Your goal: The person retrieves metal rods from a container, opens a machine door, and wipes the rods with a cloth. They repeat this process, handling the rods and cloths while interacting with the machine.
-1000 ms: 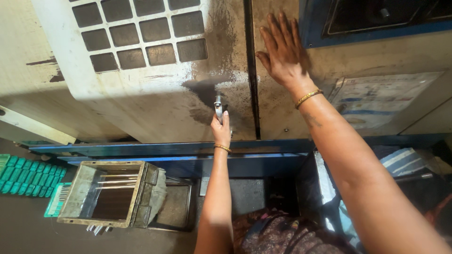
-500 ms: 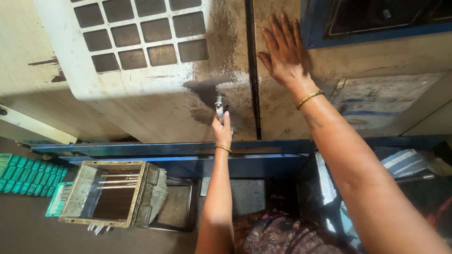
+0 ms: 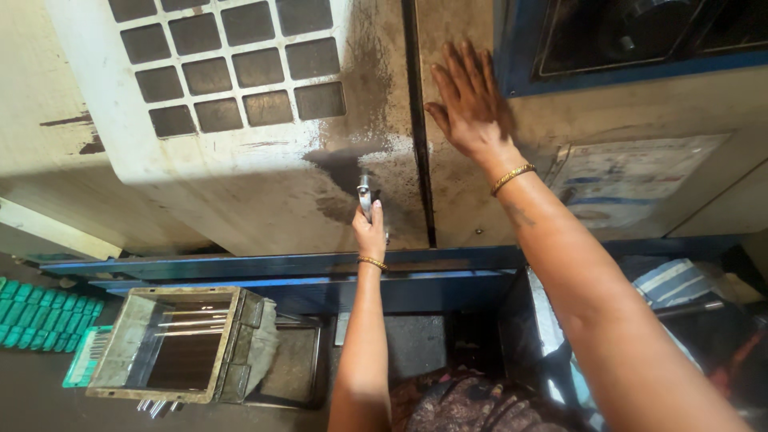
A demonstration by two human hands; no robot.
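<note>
A person stands close against a large, grimy, cream-coloured machine, seen from above their head. Their left hand reaches up the front of the machine's sliding door, and its fingers are curled tight around a small metal handle that sticks out near the door's right edge, beside a dark vertical seam. A thin gold bangle sits on that wrist. The paint around the handle is worn dark and speckled with dirt.

Their right hand lies flat against the panel on the other side of the seam, fingers spread wide and pointing upward, holding nothing; the palm presses on the stained surface just below and left of a blue-framed window. This wrist also carries a gold bangle. A faded printed label is stuck to the panel to the right of the forearm.

The door has a grid of dark square panes in its upper part. Below the door runs a blue rail. Lower left, an open, dirty metal box holds several thin metal rods, and a green tray lies at the far left edge.
</note>
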